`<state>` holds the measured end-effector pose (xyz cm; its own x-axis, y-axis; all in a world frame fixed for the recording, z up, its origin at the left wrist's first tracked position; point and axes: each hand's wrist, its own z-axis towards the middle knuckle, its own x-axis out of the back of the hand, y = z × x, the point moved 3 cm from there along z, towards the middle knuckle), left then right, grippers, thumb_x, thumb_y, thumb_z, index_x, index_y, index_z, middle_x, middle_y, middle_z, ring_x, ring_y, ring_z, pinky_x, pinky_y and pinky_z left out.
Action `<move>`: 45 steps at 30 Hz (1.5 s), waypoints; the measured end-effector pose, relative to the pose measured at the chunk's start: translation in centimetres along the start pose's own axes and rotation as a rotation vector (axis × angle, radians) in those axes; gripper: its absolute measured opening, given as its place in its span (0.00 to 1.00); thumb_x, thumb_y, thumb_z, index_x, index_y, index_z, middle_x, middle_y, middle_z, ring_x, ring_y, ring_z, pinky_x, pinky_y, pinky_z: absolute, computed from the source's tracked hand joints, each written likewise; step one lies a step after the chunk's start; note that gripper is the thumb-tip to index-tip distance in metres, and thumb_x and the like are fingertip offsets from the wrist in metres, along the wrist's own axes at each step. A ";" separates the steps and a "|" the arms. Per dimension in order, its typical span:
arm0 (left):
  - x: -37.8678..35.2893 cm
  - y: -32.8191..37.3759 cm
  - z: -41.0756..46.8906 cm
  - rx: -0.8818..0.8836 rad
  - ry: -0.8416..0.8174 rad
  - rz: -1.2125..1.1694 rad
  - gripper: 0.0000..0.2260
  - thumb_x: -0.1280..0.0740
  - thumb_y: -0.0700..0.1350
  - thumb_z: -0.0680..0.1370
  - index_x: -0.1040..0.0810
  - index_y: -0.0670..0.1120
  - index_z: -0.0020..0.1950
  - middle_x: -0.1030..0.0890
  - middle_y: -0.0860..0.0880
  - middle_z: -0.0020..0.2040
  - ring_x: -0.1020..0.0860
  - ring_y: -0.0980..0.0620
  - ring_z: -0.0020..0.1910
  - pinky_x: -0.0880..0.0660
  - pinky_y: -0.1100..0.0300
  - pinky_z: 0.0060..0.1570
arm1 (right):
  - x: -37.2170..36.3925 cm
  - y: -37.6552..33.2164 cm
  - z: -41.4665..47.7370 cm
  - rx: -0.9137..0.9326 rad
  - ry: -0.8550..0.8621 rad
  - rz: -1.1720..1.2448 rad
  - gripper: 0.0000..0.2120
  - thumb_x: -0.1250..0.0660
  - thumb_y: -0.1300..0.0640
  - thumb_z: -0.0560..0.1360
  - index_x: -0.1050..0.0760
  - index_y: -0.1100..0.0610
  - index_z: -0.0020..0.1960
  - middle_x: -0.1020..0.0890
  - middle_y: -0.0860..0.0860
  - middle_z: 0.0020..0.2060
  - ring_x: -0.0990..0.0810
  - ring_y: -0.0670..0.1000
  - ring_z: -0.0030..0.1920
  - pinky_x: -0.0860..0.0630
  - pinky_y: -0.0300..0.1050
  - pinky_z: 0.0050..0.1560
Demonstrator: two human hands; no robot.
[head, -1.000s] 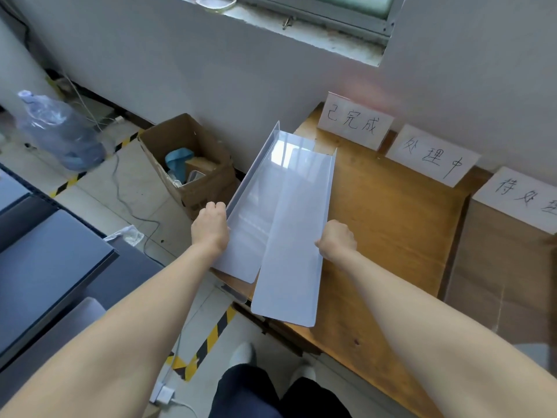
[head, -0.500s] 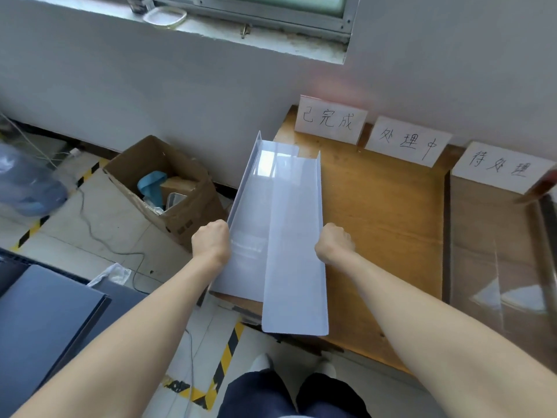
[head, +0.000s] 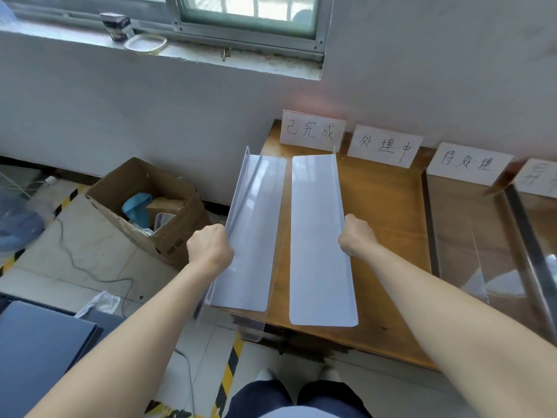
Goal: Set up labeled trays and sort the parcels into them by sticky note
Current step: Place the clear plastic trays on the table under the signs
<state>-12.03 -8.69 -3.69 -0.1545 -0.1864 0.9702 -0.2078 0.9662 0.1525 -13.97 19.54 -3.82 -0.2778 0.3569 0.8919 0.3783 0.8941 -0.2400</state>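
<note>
So both hands are holding clear plastic tray pieces over the left end of the wooden table (head: 388, 224); the left hand (head: 211, 247) is curled tight around the outer raised edge of the left tray piece (head: 250, 233), and the right hand (head: 355, 236) is closed the same way on the upright side wall of the right tray piece (head: 319, 236); fingers are wrapped out of sight, but both fists are clamped onto the plastic. There's a narrow gap between the two pieces, so they aren't touching; both are empty, no parcels in them, and their near ends stick out past the table's front edge.

Along the wall stand handwritten cards; the first label card (head: 312, 129) is right behind the far end of the right piece, then a second label card (head: 384, 146), then a third label card (head: 468, 164). Another clear tray (head: 461, 267) sits on the table below the third card; I can't tell what's in it.

On the floor to the left there's an open cardboard box (head: 168, 236) with a blue thing (head: 135, 205) and some odds and ends inside.
</note>
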 end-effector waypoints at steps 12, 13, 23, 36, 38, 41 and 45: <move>-0.9 9.3 -0.1 -0.136 -0.024 -0.056 0.04 0.38 0.34 0.70 0.28 0.41 0.37 0.27 0.46 0.33 0.27 0.45 0.36 0.33 0.58 0.29 | 4.6 10.7 1.0 -0.187 0.068 0.002 0.20 0.43 0.66 0.77 0.37 0.63 0.68 0.26 0.59 0.60 0.24 0.59 0.55 0.28 0.46 0.42; -1.3 10.2 -0.1 -0.142 -0.030 -0.070 0.04 0.38 0.34 0.70 0.27 0.41 0.38 0.27 0.46 0.33 0.27 0.45 0.36 0.32 0.59 0.29 | 4.7 11.6 1.2 -0.201 0.063 0.003 0.20 0.43 0.66 0.77 0.36 0.63 0.68 0.26 0.59 0.60 0.24 0.59 0.55 0.28 0.46 0.43; -4.4 16.2 0.2 -0.089 -0.093 -0.082 0.04 0.39 0.33 0.71 0.27 0.41 0.41 0.25 0.46 0.36 0.26 0.44 0.38 0.29 0.56 0.35 | 4.6 16.7 4.0 -0.240 0.002 0.060 0.14 0.43 0.68 0.76 0.30 0.62 0.60 0.24 0.58 0.55 0.22 0.57 0.51 0.23 0.46 0.43; -6.1 20.5 0.4 -0.008 -0.123 -0.139 0.06 0.36 0.36 0.75 0.24 0.41 0.51 0.21 0.43 0.49 0.29 0.48 0.42 0.29 0.57 0.39 | 5.4 19.5 6.7 -0.357 0.043 0.084 0.13 0.38 0.65 0.74 0.28 0.62 0.59 0.21 0.57 0.55 0.21 0.58 0.56 0.27 0.45 0.47; -6.2 20.8 0.6 -0.004 -0.115 -0.150 0.07 0.36 0.36 0.76 0.24 0.41 0.53 0.21 0.43 0.49 0.28 0.48 0.42 0.29 0.57 0.39 | 5.3 19.8 7.1 -0.368 0.034 0.115 0.17 0.38 0.65 0.75 0.31 0.64 0.64 0.22 0.58 0.57 0.22 0.59 0.57 0.26 0.46 0.50; -6.5 21.2 0.9 -0.020 -0.118 -0.161 0.07 0.36 0.35 0.76 0.25 0.41 0.53 0.21 0.42 0.50 0.28 0.48 0.43 0.29 0.57 0.40 | 4.9 19.8 7.4 -0.321 -0.031 0.096 0.13 0.42 0.66 0.74 0.26 0.62 0.58 0.20 0.58 0.54 0.20 0.58 0.53 0.25 0.44 0.45; -7.0 21.8 1.2 -0.057 -0.119 -0.151 0.07 0.36 0.34 0.75 0.25 0.41 0.52 0.21 0.43 0.48 0.27 0.47 0.42 0.28 0.56 0.40 | 5.0 19.7 7.6 -0.303 -0.041 0.056 0.12 0.42 0.66 0.75 0.26 0.62 0.57 0.20 0.58 0.54 0.21 0.58 0.54 0.27 0.44 0.44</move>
<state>-16.66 13.45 -7.39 -0.2394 -0.3467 0.9069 -0.1832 0.9334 0.3084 -14.62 41.02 -6.99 -0.2816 0.4196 0.8629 0.6386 0.7532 -0.1578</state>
